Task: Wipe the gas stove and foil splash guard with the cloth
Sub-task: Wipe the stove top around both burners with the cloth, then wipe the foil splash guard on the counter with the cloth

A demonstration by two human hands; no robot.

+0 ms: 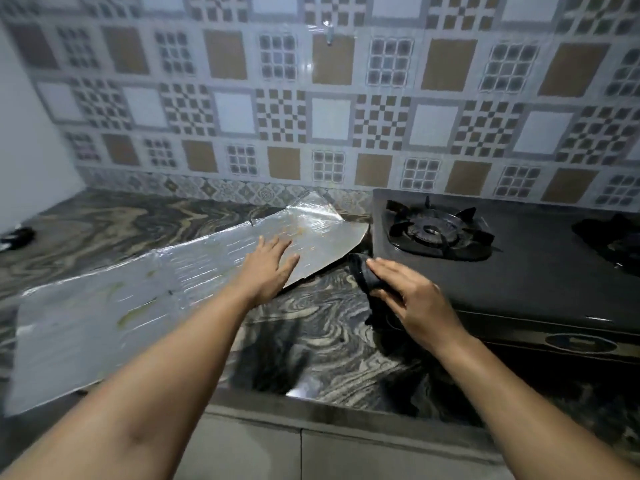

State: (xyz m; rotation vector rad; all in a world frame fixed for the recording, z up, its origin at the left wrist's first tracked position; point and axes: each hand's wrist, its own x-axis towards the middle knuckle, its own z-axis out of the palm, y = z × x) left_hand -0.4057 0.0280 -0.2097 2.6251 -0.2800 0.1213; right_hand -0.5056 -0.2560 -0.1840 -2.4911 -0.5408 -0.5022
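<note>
A long silver foil splash guard lies flat on the marbled countertop, running from the near left to beside the stove, with yellowish and brown stains on it. My left hand rests flat on its right part, fingers spread. A black gas stove stands at the right, its left burner uncovered. My right hand presses a dark cloth against the stove's front left corner, close to the foil's tip.
The dark marbled countertop reaches to a front edge near me, with cabinet fronts below. A patterned tiled wall rises behind. A small dark object lies at the far left. A second burner shows at the right edge.
</note>
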